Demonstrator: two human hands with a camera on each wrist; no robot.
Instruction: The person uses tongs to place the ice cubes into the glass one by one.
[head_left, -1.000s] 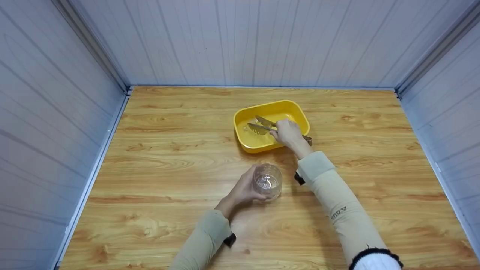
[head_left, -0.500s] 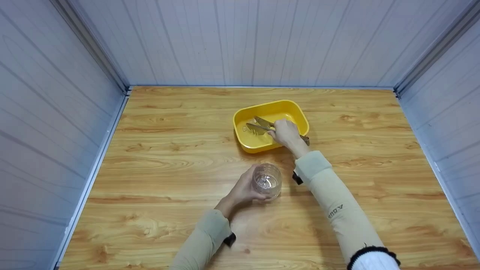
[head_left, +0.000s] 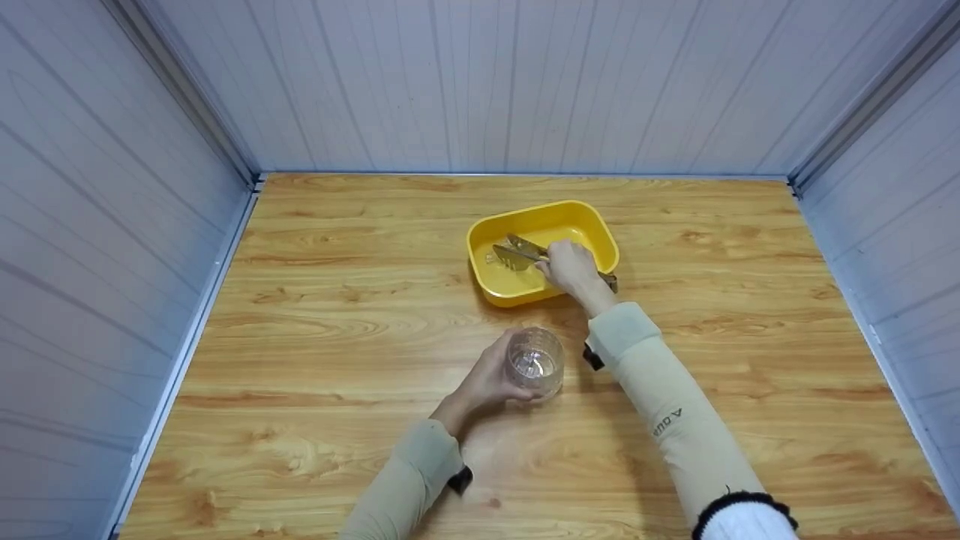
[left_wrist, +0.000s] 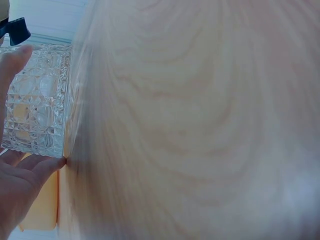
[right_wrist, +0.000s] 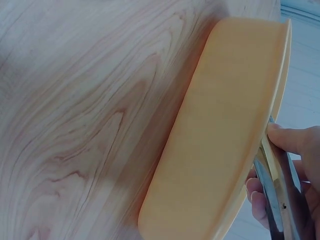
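My left hand (head_left: pixel 491 377) is wrapped around a clear glass (head_left: pixel 535 364) that stands on the table. In the left wrist view the glass (left_wrist: pixel 40 100) shows a cut, faceted pattern, with the thumb on one side and fingers on the other. My right hand (head_left: pixel 574 268) grips metal tongs (head_left: pixel 517 256) over a yellow basin (head_left: pixel 505 296). The tongs' ends reach down inside the basin, beside small clear pieces (head_left: pixel 491 258). Whether a piece sits between the ends I cannot tell. The right wrist view shows the tongs (right_wrist: pixel 280 185) between thumb and fingers, at the basin's rim.
The wood-grain table (head_left: pixel 337 300) is bounded by a pale panel wall (head_left: pixel 480 82) at the back and by side walls left and right. The basin stands behind the glass, a short gap apart.
The right hand and tongs have shifted slightly left within the basin, and the tongs' ends have drawn a little closer together. The left hand and the glass have stayed in place.
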